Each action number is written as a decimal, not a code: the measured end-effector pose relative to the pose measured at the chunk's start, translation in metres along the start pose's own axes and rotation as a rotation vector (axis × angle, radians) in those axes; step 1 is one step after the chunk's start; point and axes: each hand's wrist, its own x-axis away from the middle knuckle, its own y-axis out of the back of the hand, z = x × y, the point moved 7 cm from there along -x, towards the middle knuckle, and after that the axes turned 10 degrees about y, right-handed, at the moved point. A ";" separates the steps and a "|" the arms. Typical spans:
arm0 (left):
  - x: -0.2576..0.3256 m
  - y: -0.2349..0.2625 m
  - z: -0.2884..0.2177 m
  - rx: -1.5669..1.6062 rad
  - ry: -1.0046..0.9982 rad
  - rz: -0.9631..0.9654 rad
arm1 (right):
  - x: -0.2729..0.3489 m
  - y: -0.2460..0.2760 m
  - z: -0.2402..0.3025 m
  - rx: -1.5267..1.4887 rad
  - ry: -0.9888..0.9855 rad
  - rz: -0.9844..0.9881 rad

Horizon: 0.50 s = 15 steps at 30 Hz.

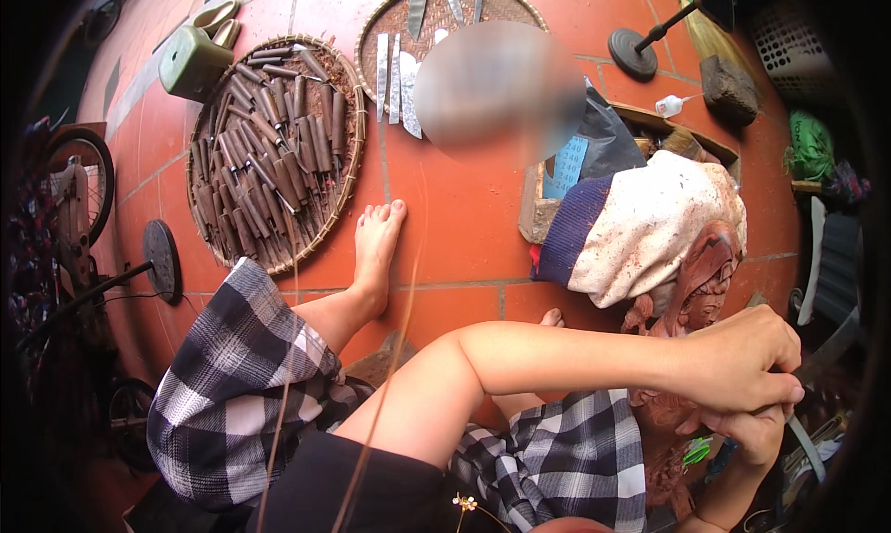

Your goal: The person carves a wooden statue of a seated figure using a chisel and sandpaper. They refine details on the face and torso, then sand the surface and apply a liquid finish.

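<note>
A reddish carved wooden statue [698, 296] stands between my knees at the right, its top draped in a white and blue cloth [650, 227]. My left hand [742, 357] reaches across my lap and is closed in a fist right beside the statue. Just under it my right hand [756, 431] comes up from the lower right, fingers curled. Both hands close on a thin carving tool [804, 445] that is mostly hidden by the fingers. My bare foot [376, 250] rests on the red tiles.
A round woven tray [345, 175] holds several wood-handled chisels at upper left; a second tray [376, 32] carries flat metal blades. A green stool [190, 64], two round black stand bases [162, 259] [631, 55], a stone block [729, 87] and a bicycle wheel [83, 162] surround me.
</note>
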 end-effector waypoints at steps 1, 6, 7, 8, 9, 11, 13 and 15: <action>0.010 0.019 -0.006 0.120 0.052 -0.079 | -0.014 -0.021 0.013 -0.052 -0.058 0.094; 0.035 0.175 -0.022 0.053 0.176 -0.420 | -0.026 -0.018 0.026 0.185 0.364 0.106; 0.052 0.236 -0.029 -0.162 0.208 -0.658 | -0.019 -0.012 0.024 0.174 0.405 0.034; 0.071 0.296 -0.042 -0.438 0.105 -0.856 | -0.012 -0.005 0.019 0.135 0.365 0.022; 0.095 0.357 -0.038 -0.553 0.215 -0.966 | -0.006 0.000 0.016 0.163 0.328 -0.003; 0.143 0.458 -0.015 -0.963 0.542 -1.295 | 0.004 0.011 0.004 0.220 0.238 -0.070; 0.193 0.526 0.003 -1.286 0.816 -1.372 | 0.009 0.014 -0.006 0.207 0.257 -0.078; 0.238 0.576 0.025 -1.302 0.946 -1.403 | 0.011 0.013 -0.014 0.187 0.295 -0.097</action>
